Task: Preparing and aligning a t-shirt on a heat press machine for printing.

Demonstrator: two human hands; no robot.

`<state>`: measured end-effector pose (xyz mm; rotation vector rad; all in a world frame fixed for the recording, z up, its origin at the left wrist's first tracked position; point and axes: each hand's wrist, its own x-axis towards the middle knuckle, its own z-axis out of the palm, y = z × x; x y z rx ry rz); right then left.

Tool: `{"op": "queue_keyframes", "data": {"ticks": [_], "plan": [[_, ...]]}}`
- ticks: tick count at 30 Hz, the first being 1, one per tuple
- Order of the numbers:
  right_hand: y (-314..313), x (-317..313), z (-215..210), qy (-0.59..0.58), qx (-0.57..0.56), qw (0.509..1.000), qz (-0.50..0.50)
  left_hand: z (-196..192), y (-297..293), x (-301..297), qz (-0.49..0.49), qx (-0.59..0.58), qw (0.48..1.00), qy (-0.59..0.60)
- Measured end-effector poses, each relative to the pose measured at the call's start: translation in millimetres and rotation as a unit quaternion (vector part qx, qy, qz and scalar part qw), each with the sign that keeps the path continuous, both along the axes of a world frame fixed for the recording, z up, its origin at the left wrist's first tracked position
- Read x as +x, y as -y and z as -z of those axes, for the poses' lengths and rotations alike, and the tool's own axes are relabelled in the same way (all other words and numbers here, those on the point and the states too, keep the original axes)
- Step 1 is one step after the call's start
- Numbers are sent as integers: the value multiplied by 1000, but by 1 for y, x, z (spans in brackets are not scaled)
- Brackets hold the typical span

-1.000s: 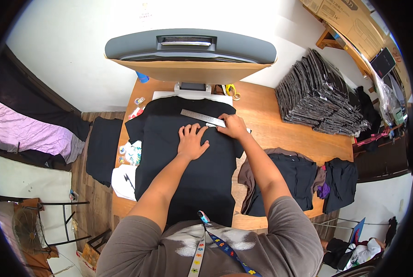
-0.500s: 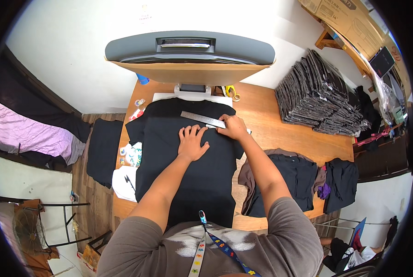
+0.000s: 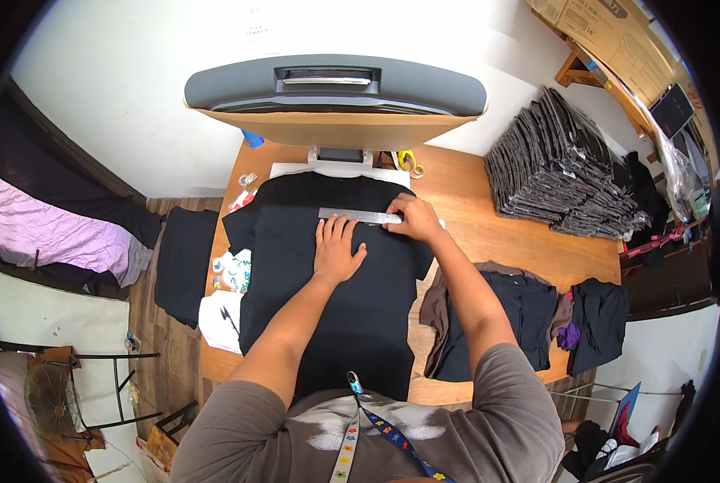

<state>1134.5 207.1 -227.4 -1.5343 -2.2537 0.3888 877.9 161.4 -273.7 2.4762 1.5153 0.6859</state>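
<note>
On the wooden table [image 3: 488, 217] our left hand [image 3: 336, 251] lies flat on the black shirt [image 3: 328, 274] while our right hand [image 3: 412, 219] pinches the metal ruler [image 3: 358, 216] at the far side, and we think a small push could slide it crooked.

A brown cardboard box [image 3: 593, 20] sits top right above stacked clear-bagged dark garments [image 3: 565, 169]
</note>
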Motion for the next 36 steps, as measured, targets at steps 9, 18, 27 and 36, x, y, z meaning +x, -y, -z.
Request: {"op": "queue_keyframes", "data": {"ticks": [9, 18, 27, 36], "plan": [[5, 10, 16, -23, -11, 1000, -1, 0, -1, 1, 23, -21, 1000, 3], [8, 10, 20, -60, 20, 998, -9, -5, 0, 2, 30, -21, 999, -12], [13, 7, 22, -20, 54, 998, -1, -6, -1, 3, 30, -23, 998, -44], [9, -94, 22, 17, 10, 999, 30, -8, -3, 2, 36, -74, 992, -99]]}}
